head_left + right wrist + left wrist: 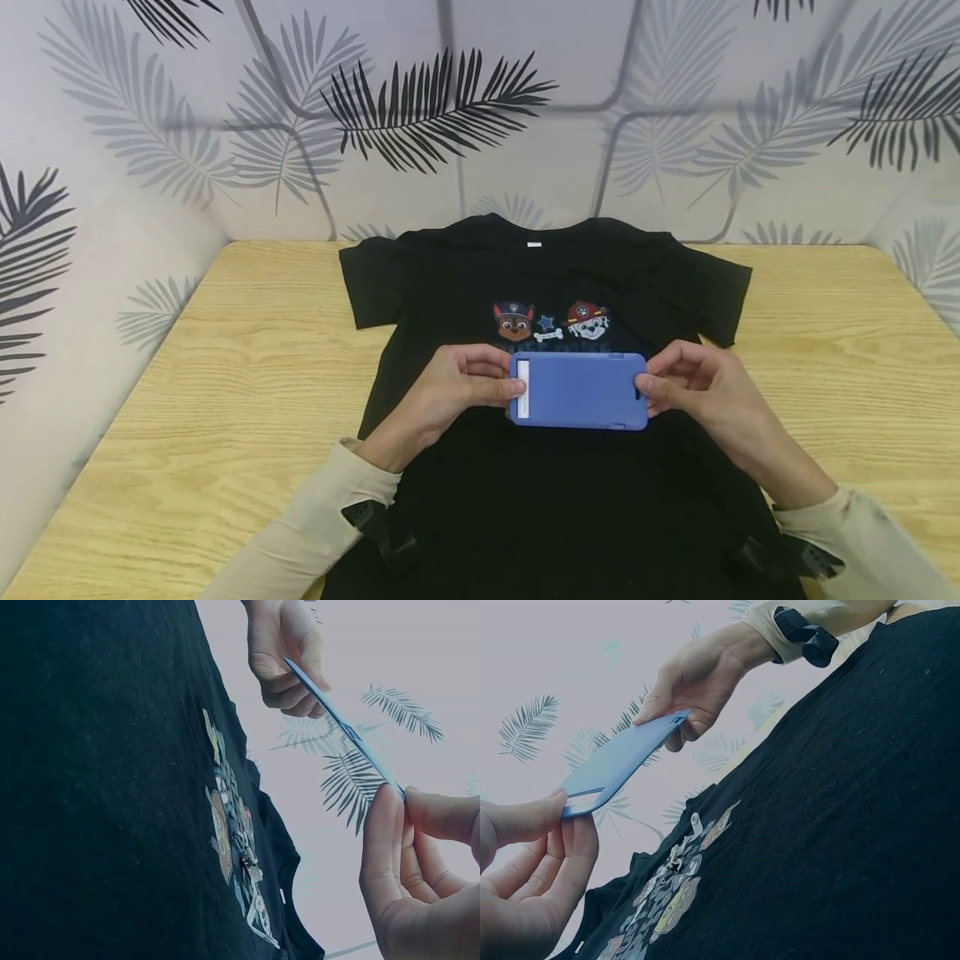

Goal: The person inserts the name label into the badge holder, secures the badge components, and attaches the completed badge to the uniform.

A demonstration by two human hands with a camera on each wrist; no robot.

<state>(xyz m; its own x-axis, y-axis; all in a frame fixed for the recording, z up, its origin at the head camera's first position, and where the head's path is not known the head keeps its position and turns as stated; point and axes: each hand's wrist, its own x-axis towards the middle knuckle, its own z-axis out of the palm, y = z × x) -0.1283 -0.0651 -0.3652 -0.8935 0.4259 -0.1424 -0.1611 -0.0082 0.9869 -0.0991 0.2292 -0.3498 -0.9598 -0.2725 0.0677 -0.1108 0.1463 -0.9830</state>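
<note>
Held level above a black T-shirt is a flat blue card holder with a white strip at its left end. My left hand pinches that end, thumb on the face and fingers behind. At the opposite end, beside a small dark slot, my right hand pinches the holder the same way. In the left wrist view the card holder is seen aslant; the right wrist view shows the card holder nearly edge-on. The shirt lies spread out, its collar away from me, and the holder partly covers its chest print.
A wood-grain table lies under the shirt. Behind it stands a pale wall covering with dark and grey leaf patterns. Dark straps with small devices sit on both wrists, over light sleeves.
</note>
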